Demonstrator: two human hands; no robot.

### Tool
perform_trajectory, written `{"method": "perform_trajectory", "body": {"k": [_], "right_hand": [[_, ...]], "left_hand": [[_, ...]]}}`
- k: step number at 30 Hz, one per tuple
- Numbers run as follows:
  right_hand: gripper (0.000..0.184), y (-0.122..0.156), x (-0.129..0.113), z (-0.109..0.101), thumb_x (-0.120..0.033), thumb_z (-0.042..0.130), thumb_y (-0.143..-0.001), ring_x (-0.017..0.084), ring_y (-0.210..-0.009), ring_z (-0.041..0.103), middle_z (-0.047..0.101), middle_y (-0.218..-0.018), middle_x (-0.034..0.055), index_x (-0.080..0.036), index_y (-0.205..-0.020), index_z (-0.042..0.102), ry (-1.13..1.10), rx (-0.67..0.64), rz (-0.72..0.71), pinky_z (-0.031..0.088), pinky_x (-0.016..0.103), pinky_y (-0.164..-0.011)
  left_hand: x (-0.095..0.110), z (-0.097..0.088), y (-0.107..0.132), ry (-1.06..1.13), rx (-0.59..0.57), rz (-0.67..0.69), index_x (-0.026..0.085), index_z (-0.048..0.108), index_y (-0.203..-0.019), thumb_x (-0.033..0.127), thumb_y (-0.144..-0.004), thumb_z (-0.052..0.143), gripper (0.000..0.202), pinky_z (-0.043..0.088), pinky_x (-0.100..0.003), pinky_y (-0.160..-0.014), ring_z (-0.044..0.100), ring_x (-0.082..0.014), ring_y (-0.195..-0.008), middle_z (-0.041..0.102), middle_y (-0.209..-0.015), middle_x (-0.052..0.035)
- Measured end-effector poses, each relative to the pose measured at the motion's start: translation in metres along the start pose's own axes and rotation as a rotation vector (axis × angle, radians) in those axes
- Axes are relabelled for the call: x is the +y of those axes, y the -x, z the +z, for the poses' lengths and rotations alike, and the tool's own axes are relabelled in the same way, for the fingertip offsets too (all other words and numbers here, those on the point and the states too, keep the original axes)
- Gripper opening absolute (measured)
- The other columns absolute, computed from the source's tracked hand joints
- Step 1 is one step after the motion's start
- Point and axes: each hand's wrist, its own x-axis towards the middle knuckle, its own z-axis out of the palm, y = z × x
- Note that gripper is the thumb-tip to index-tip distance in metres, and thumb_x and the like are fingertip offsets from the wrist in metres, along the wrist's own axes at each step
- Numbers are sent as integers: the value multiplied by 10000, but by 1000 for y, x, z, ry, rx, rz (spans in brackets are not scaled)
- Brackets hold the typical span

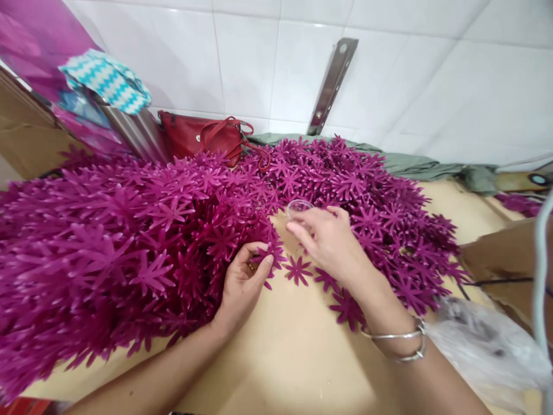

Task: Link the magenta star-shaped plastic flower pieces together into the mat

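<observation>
Reference point: the cup (299, 206), clear and round-rimmed, standing on the counter (276, 369).

Left hand (246, 282): on the near left side of the cup, with thumb and forefinger narrowed on a flower (277, 253). Whether one layer or several is gripped cannot be told.

Right hand (330, 236): just to the near right of the cup, fingers bent and reaching over its near rim. Whether the fingertips hold anything cannot be told.

Governing relation: the held flower lies toward the wearer and slightly left of the cup, near it but apart. The right hand is nearer the cup; its fingertips lie up and right of the held flower. The flower is star-shaped with petals all round, so no long axis is found; the cup's rim likewise gives none.

Margins: the left pile (129, 248) rises left of the cup, close against the left hand. The right pile (389, 225) stands beyond and right of the cup, beside the right hand. A loose flower (298, 270) lies flat on the near side of the cup, between the hands. Room for movement, in this assessment, is best toward the wearer from the cup, where bare counter shows between the forearms; sideways it is tight.
</observation>
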Motion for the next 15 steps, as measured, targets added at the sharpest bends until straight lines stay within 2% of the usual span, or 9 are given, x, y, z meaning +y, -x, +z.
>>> {"method": "perform_trajectory", "body": {"k": [2,4,9,12,15], "right_hand": [[278,-11,1,5,-411,536,-1050,302,-1097,687,769,-1138,112,-202,-1089,715,100,-180,16,181,716,-1156],[306,-22,3,8,-429,524,-1051,316,-1110,678,762,-1137,136,-183,-1064,707,190,-302,42,107,759,-1149],[238,-51,5,4,-281,521,-1024,310,-1074,691,762,-1066,143,-162,-934,707,279,-639,48,197,720,-1138],[249,-60,3,2,-229,512,-1010,319,-1052,700,760,-1041,139,-162,-861,699,278,-696,51,274,721,-1093],[270,-61,2,0,-201,512,-1014,297,-1043,695,752,-1024,118,-166,-804,678,252,-718,45,249,730,-1107]], "left_hand": [[-2,0,0,-19,-9,-8,202,638,-1026,352,-868,759,249,509,-155,-574,558,-86,-670,615,-843,19],[-3,0,1,-47,-24,-27,200,632,-1047,368,-877,745,264,515,-169,-552,566,-103,-687,617,-857,9],[-3,1,1,-86,-16,-68,201,628,-1051,372,-887,720,254,525,-182,-547,564,-109,-683,628,-846,9],[-1,2,1,-92,-7,-88,199,636,-1023,359,-873,727,238,510,-171,-548,563,-97,-657,647,-828,14],[1,1,0,-91,-3,-120,196,644,-1029,370,-868,725,250,500,-173,-533,566,-98,-628,654,-794,16]]}}
